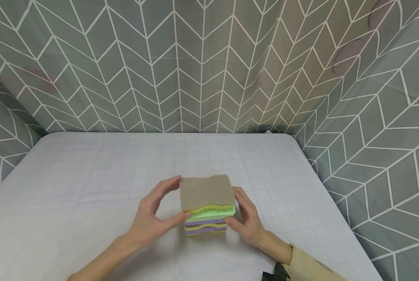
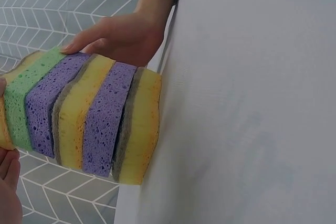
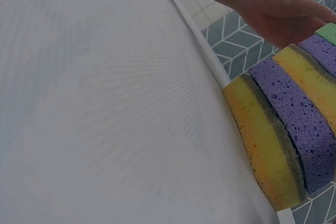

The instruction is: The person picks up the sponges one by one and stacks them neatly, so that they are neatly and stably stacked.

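Note:
A stack of sponges (image 1: 205, 225) stands on the white table in the head view, in yellow, purple and green layers. Its top sponge (image 1: 207, 192) is yellow with a grey-beige scouring face up. My left hand (image 1: 156, 212) holds this sponge at its left side, thumb at the near corner and fingers at the far one. My right hand (image 1: 249, 218) grips the stack's right side around the green sponge (image 2: 22, 114), its thumb near the green and purple layers. Lower down, purple sponges (image 2: 108, 119) alternate with yellow ones (image 3: 268, 150). Some right fingers are hidden behind the stack.
The white table (image 1: 90, 175) reaches back to a grey curtain (image 1: 188, 70) with a white chevron pattern, which also hangs along both sides. A black device (image 1: 277, 273) sits at the right wrist, by a beige sleeve (image 1: 309, 267).

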### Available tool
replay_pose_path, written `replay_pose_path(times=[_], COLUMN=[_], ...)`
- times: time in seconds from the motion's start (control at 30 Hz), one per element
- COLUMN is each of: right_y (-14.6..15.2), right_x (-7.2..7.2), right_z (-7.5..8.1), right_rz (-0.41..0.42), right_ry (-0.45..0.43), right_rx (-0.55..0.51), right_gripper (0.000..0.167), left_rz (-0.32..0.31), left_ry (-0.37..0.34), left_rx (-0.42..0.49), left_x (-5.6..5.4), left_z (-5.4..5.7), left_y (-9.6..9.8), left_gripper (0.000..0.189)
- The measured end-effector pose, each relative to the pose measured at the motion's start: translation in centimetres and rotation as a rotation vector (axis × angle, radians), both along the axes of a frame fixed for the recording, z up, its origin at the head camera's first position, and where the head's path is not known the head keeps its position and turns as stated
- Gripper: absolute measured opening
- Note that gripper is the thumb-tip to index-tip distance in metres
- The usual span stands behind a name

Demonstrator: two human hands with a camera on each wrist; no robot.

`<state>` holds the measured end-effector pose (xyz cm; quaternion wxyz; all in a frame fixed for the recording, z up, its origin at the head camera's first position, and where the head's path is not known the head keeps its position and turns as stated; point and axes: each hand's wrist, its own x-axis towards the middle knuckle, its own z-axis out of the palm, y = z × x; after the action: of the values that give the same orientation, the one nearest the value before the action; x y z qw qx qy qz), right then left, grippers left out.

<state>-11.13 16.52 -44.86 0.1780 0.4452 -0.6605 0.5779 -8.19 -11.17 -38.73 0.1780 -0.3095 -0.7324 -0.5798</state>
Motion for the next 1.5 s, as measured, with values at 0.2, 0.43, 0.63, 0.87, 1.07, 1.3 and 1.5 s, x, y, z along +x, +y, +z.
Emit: replay_pose_path(times=[0.2, 0.43, 0.63, 0.87, 1.07, 1.3, 1.5], right_y=[0.0, -0.1, -0.1, 0.0, 0.1, 0.0, 0.0], right_x=[0.0, -0.1, 0.1, 0.2, 0.3, 0.1, -0.1], right_z=[0.0, 0.0, -0.2, -0.2, -0.2, -0.2, -0.2], right_rz=[0.005, 0.014, 0.007, 0.001, -0.01, -0.01, -0.006], right_ry=[0.001, 0.006, 0.007, -0.001, 0.0, 0.024, 0.057], right_rx=[-0.005, -0.005, 0.001, 0.009, 0.009, -0.004, 0.0], right_gripper=[0.062, 0.061, 0.057, 0.056, 0.056, 0.054, 0.06], left_rz=[-0.007, -0.024, -0.061, -0.071, -0.073, -0.067, -0.059], left_ry=[-0.021, 0.023, 0.056, 0.035, 0.022, 0.01, 0.008], left_rx=[-0.013, 0.002, 0.014, 0.012, 0.032, 0.05, 0.051], left_x=[0.2, 0.1, 0.2, 0.2, 0.1, 0.1, 0.2], left_z=[0.0, -0.2, -0.5, -0.7, -1.2, -1.5, -1.7], left_y=[0.2, 0.2, 0.2, 0.1, 0.3, 0.4, 0.3], left_gripper=[0.083, 0.083, 0.083, 0.084, 0.081, 0.08, 0.08])
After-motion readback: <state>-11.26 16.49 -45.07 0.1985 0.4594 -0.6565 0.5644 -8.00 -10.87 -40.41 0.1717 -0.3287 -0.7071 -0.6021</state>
